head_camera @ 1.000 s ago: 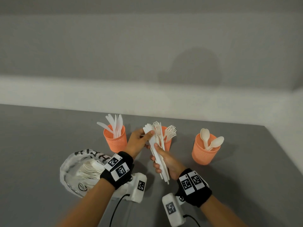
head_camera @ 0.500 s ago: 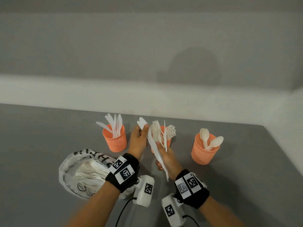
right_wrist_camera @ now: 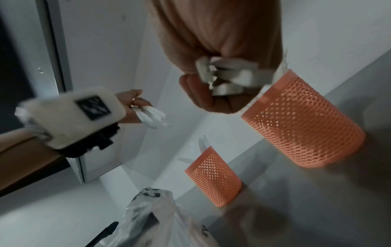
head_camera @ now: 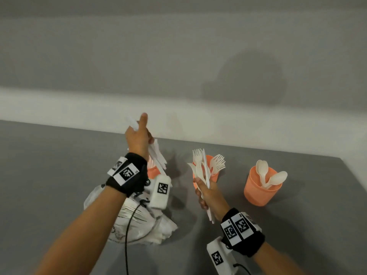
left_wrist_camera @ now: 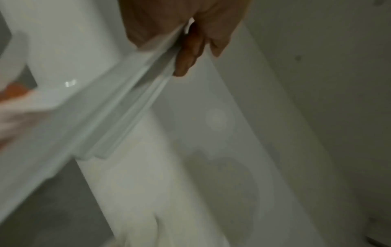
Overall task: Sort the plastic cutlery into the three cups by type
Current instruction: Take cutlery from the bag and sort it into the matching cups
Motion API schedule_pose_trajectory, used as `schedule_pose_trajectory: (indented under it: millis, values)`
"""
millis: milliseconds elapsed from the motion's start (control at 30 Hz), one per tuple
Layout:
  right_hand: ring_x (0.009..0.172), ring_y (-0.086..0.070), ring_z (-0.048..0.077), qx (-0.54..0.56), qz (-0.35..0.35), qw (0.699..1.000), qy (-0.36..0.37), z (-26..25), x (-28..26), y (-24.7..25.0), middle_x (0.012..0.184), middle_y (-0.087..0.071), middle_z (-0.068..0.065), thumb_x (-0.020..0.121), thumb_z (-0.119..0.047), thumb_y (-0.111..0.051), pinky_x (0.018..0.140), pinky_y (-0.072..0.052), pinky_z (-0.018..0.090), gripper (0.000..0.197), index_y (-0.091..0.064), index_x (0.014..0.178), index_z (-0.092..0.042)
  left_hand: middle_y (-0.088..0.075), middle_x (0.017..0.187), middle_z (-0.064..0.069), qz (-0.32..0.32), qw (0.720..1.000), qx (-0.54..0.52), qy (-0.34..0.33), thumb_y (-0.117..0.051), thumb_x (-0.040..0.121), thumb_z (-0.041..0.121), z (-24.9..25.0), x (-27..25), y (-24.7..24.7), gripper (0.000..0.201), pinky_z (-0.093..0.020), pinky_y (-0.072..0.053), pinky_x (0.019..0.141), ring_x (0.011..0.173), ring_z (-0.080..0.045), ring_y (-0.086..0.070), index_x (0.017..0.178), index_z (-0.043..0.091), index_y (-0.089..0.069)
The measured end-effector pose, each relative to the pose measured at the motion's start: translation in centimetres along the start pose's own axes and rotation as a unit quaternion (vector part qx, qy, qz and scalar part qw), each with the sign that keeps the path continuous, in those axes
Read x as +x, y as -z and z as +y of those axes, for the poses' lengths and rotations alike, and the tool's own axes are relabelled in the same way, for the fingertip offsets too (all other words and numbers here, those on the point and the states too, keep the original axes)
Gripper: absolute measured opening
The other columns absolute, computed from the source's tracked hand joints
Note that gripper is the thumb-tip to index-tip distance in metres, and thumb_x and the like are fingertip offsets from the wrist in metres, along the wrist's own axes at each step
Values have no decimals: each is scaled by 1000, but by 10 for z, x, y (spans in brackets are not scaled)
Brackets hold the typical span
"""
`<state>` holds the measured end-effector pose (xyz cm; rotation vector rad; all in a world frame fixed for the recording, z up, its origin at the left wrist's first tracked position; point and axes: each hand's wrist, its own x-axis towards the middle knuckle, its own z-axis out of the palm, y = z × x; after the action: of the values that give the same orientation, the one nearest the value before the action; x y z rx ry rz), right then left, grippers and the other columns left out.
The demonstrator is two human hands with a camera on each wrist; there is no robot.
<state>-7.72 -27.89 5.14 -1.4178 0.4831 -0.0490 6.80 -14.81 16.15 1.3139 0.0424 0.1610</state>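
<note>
At lower left of the head view, a crumpled plastic bag (head_camera: pixel 127 219) holding unsorted cutlery lies on the grey table (head_camera: pixel 49 165). Above it, left of centre, the left hand (head_camera: pixel 138 135) has its fingers curled tight round a few white knives (head_camera: pixel 157 155), handles angled down over the left cup (head_camera: pixel 153 171) — mostly hidden behind the wrist. In the middle, the right hand (head_camera: pixel 206 193) clamps a mixed bundle of forks (head_camera: pixel 200 167) upright in front of the middle cup (head_camera: pixel 213 167), already stocked with forks. At right, the spoon cup (head_camera: pixel 260 187) stands well apart with a few spoons.

The step in hand looks to be dropping the knives. Done well, the handles should line up over the rim before the grip loosens — the pieces are light and may snag on the knives already standing there or tip the cup. Keep the right-hand bundle steady meanwhile.
</note>
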Motion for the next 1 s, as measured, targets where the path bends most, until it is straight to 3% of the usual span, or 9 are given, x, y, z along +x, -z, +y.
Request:
schedule_pose_trajectory:
  millis: [133, 233, 333, 433, 633, 733, 833, 900, 1000]
  values:
    - [31, -32, 3, -57, 0, 998, -14, -4, 6, 1, 56, -45, -2, 97, -31, -44, 32, -25, 15, 20, -52, 89, -14, -33, 45, -3, 73, 995, 17, -69, -52, 90, 42, 2, 46, 13, 48, -18, -30, 39, 33, -10, -32, 54, 16, -33]
    - [34, -30, 5, -65, -6, 998, -9, -5, 9, 2, 53, -40, -2, 96, -35, -45, 35, -26, 17, 26, -48, 77, -16, -33, 36, 6, 94, 993, 23, -73, -50, 89, 49, -17, 67, 18, 54, -19, -28, 41, 31, -7, -30, 51, 15, -31]
    - [36, -28, 6, -53, -8, 998, -13, -6, 10, 3, 53, -35, 0, 95, -34, -48, 36, -25, 18, 26, -45, 76, -16, -33, 31, 9, 98, 992, 49, -69, -49, 88, 51, -39, 75, 19, 55, -19, -30, 42, 32, -8, -32, 49, 16, -31]
    - [34, -26, 4, -42, -17, 999, -18, -7, 10, 2, 54, -30, 2, 95, -29, -50, 34, -23, 15, 27, -42, 73, -16, -35, 46, -6, 101, 989, 94, -53, -47, 88, 54, -61, 81, 20, 56, -23, -33, 47, 42, -17, -34, 51, 14, -33]
    - [36, -24, 4, -54, -8, 998, -29, -8, 11, -2, 56, -29, 2, 95, -30, -51, 35, -22, 15, 21, -45, 82, -15, -31, 50, -3, 116, 989, 76, -42, -44, 89, 53, -62, 84, 16, 52, -24, -30, 47, 46, -15, -31, 52, 18, -31]
    - [36, -25, 4, -47, -11, 998, -36, -7, 9, -4, 55, -31, 1, 95, -28, -51, 35, -22, 14, 20, -44, 81, -14, -30, 48, 1, 103, 992, 13, -77, -45, 87, 54, -37, 86, 6, 51, -24, -26, 45, 43, -14, -28, 51, 20, -29]
    - [34, -28, 3, -50, -12, 998, -41, -6, 8, -6, 54, -35, -1, 95, -27, -51, 35, -24, 14, 22, -44, 77, -16, -26, 36, 14, 64, 990, -2, -128, -43, 91, 46, -18, 84, -1, 53, -18, -21, 42, 36, -8, -23, 48, 22, -25]
    - [35, -28, 3, -44, -16, 998, -37, -8, 7, -8, 52, -35, -2, 95, -27, -51, 36, -25, 14, 24, -43, 74, -16, -25, 37, 13, 44, 986, 23, -158, -44, 88, 51, -18, 84, -3, 52, -20, -19, 43, 38, -10, -21, 47, 24, -25]
    - [36, -27, 4, -39, -18, 999, -27, -11, 6, -7, 52, -33, -1, 94, -26, -51, 37, -23, 14, 27, -43, 71, -16, -25, 48, -1, 48, 987, 61, -141, -47, 75, 65, -36, 86, 4, 52, -27, -20, 48, 45, -15, -22, 49, 24, -27]
